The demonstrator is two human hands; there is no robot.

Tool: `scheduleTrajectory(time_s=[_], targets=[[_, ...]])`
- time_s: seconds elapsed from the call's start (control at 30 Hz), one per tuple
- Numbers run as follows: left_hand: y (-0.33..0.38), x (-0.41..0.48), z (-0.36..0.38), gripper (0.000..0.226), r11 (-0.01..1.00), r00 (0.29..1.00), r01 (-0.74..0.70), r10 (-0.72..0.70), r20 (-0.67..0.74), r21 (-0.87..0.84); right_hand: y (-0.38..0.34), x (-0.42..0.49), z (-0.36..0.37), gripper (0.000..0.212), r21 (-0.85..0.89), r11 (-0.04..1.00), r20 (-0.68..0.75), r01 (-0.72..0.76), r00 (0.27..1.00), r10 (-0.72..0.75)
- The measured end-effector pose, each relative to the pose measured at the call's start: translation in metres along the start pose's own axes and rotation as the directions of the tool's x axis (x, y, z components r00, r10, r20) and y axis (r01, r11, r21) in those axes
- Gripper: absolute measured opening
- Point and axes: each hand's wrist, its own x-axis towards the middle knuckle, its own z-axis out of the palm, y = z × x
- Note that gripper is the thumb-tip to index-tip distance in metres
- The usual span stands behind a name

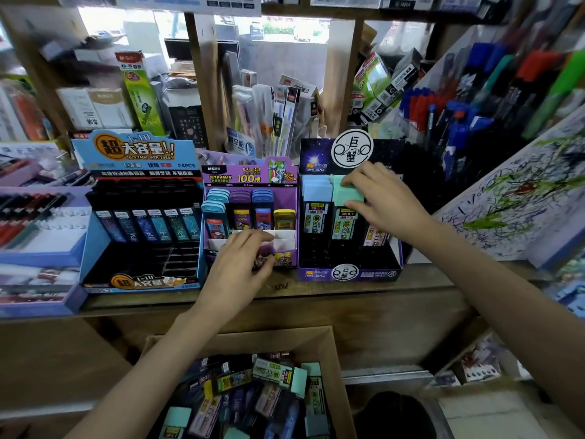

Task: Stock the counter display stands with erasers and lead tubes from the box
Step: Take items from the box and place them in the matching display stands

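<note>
Stocking stands at the placing step, as I judge it: the right hand (383, 198) pinches the teal cap of a tube (346, 193) between curled fingers and thumb. It holds the tube upright at the middle column of the dark stand (348, 274), just right of the purple stand (285, 258). The left hand (240, 264) lies on the purple stand's front wall with fingers bent. Whether it grips the wall, holds something small or only steadies the stand, I cannot tell. The next move seems to call for sliding the tube straight down its column until it seats, without tipping the blue-capped and pink-labelled tubes touching it on either side. Then comes a reach down to the box (335, 350), which sits below and in front of the purple stand, under the table (316, 299) edge, with loose tubes (278, 375) heaped in it. Lower slots look unfilled in the dark stand, the purple stand and the blue stand (139, 153) just left of it, so much work remains. Room is tight around the right hand: the dark stand's back card rises close behind the fingers, and a scribbled board (506, 210) slopes up farther right of the purple stand, near the wrist. The freest path runs toward the person, over the table's front edge and down into the box.
</note>
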Motion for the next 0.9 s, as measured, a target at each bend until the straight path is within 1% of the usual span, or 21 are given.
scheduleTrajectory(time_s=[0.1, 0.17, 0.2, 0.27, 0.37, 0.43, 0.5, 0.6, 0.67, 0.73, 0.83, 0.9], targets=[[0.006, -0.014, -0.011, 0.025, 0.999, 0.999, -0.048, 0.047, -0.026, -0.023, -0.011, -0.006, -0.009, 0.036, -0.068, 0.998, -0.022, 0.017, 1.0, -0.018], [0.006, -0.03, -0.017, 0.023, 0.996, 0.999, -0.046, 0.044, -0.02, -0.07, -0.027, -0.018, -0.015, 0.033, -0.044, 0.998, -0.053, 0.048, 0.997, -0.05], [0.004, -0.04, -0.018, 0.022, 0.994, 0.999, -0.032, 0.032, -0.003, -0.103, -0.037, -0.025, -0.016, 0.031, -0.001, 0.998, -0.039, 0.064, 0.997, -0.064], [-0.004, -0.062, -0.016, 0.019, 0.986, 0.998, 0.018, -0.008, 0.06, -0.165, -0.06, -0.044, -0.013, 0.026, 0.153, 0.986, 0.075, 0.064, 0.994, -0.076], [-0.024, -0.099, -0.003, 0.016, 0.972, 0.979, 0.13, -0.094, 0.182, -0.198, -0.093, -0.079, 0.008, 0.019, 0.37, 0.929, 0.31, -0.032, 0.946, -0.091], [-0.041, -0.126, 0.011, 0.017, 0.957, 0.947, 0.228, -0.176, 0.269, -0.178, -0.113, -0.104, 0.035, 0.018, 0.444, 0.89, 0.408, -0.099, 0.907, -0.103], [-0.06, -0.153, 0.028, 0.019, 0.932, 0.889, 0.337, -0.27, 0.369, -0.13, -0.13, -0.13, 0.068, 0.017, 0.479, 0.856, 0.515, -0.194, 0.852, -0.095], [-0.089, -0.19, 0.056, 0.019, 0.888, 0.791, 0.457, -0.384, 0.476, -0.043, -0.15, -0.164, 0.124, 0.019, 0.442, 0.841, 0.637, -0.311, 0.769, -0.05], [-0.106, -0.21, 0.072, 0.021, 0.865, 0.748, 0.501, -0.425, 0.51, -0.014, -0.16, -0.184, 0.158, 0.022, 0.382, 0.844, 0.702, -0.377, 0.712, 0.0], [-0.122, -0.226, 0.086, 0.028, 0.863, 0.737, 0.504, -0.447, 0.506, 0.029, -0.167, -0.197, 0.186, 0.032, 0.332, 0.839, 0.737, -0.432, 0.674, 0.056], [-0.137, -0.236, 0.103, 0.048, 0.857, 0.727, 0.493, -0.5, 0.47, 0.15, -0.172, -0.199, 0.215, 0.049, 0.279, 0.828, 0.734, -0.486, 0.664, 0.142], [-0.139, -0.23, 0.114, 0.055, 0.85, 0.716, 0.498, -0.514, 0.472, 0.169, -0.174, -0.193, 0.229, 0.053, 0.265, 0.818, 0.729, -0.511, 0.661, 0.177]])
